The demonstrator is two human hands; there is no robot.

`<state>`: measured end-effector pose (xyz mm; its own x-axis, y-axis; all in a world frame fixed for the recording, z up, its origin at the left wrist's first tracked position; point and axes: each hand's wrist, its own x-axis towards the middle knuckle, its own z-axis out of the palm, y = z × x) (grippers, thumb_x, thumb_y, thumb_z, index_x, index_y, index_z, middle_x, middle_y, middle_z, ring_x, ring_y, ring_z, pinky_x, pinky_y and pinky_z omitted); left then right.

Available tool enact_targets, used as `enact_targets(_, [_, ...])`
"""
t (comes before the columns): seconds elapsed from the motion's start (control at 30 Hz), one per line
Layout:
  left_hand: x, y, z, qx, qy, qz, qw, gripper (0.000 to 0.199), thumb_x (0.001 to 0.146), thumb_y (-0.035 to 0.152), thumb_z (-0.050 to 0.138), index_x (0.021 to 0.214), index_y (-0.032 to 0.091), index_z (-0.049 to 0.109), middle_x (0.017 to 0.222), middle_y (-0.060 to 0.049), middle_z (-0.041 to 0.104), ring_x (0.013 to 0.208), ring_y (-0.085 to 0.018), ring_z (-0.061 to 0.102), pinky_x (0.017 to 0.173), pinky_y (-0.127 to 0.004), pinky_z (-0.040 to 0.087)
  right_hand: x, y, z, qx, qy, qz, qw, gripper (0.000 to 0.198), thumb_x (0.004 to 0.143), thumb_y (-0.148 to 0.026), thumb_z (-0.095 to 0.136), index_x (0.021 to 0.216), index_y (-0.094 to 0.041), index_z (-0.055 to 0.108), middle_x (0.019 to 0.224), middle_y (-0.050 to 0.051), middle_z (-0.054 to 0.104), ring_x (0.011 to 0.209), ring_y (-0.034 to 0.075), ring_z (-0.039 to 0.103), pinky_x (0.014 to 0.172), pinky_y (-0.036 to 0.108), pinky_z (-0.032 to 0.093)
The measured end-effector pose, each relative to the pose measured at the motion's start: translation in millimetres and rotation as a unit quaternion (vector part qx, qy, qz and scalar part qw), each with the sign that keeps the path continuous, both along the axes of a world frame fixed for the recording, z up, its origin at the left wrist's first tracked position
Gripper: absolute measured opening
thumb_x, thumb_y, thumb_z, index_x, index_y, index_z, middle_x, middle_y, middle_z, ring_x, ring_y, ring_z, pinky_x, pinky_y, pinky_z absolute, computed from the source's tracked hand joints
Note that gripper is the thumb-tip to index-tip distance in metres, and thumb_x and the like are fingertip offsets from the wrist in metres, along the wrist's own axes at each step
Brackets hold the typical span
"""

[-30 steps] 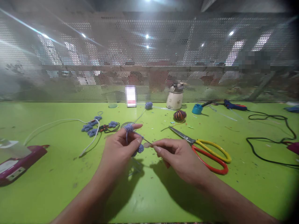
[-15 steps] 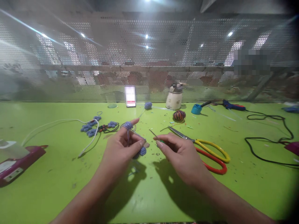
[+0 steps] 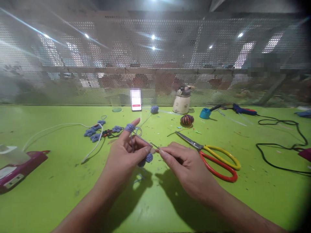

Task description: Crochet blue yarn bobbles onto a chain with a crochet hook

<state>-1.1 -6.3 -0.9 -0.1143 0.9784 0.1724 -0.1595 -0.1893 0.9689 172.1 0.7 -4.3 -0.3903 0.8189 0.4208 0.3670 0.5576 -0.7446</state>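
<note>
My left hand pinches a small blue-purple crochet piece between thumb and finger. Yarn of the same colour is wound round its raised index finger and runs down to the piece. A thin crochet hook is gripped in my right hand, its tip at the yarn beside my left thumb. From the left hand a strand leads back to a blue-purple yarn ball. Finished-looking crochet flowers lie to the left of my hands.
Scissors with red and yellow handles lie beside my right hand. Behind are a multicoloured yarn ball, a bottle, a lit phone, blue tape and a glue gun. A power strip sits left; a black cord loops right.
My right hand has moved left with the crochet hook, bringing its tip from apart to the yarn at my left fingertips. My left index finger has shifted slightly left.
</note>
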Motion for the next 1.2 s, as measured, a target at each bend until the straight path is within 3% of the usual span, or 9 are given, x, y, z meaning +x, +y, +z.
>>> enact_targets(0.47, [4.0, -3.0, 2.6, -0.003, -0.022, 0.028, 0.999, 0.085, 0.066, 0.011, 0.079, 0.143, 0.014, 0.043, 0.068, 0.001, 0.066, 0.058, -0.012, 0.057, 0.050, -0.022, 0.045, 2.0, 2.2, -7.3, 0.065, -0.092, -0.020, 0.994, 0.023, 0.095, -0.015, 0.049, 0.090, -0.015, 0.071, 0.073, 0.004, 0.059, 0.068, 0.016, 0.053, 0.064, 0.030, 0.041])
enact_targets(0.97, [1.2, -1.0, 3.2, -0.019, -0.035, 0.030, 0.999, 0.088, 0.062, 0.009, 0.081, 0.141, 0.011, 0.043, 0.068, 0.000, 0.068, 0.065, -0.013, 0.060, 0.060, -0.023, 0.049, 2.5, 0.7, -7.0, 0.092, -0.082, -0.050, 0.991, 0.024, 0.096, -0.018, 0.047, 0.089, -0.015, 0.070, 0.073, 0.005, 0.057, 0.068, 0.017, 0.052, 0.063, 0.031, 0.040])
enact_targets(1.2, [-2.5, 1.5, -1.3, -0.020, -0.025, 0.022, 0.999, 0.086, 0.064, 0.010, 0.080, 0.141, 0.012, 0.043, 0.070, 0.000, 0.068, 0.068, -0.014, 0.061, 0.064, -0.024, 0.050, 0.5, -3.6, -9.4, 0.148, -0.125, -0.058, 0.979, 0.027, 0.097, -0.019, 0.044, 0.091, -0.013, 0.069, 0.077, 0.008, 0.057, 0.068, 0.018, 0.052, 0.063, 0.032, 0.041])
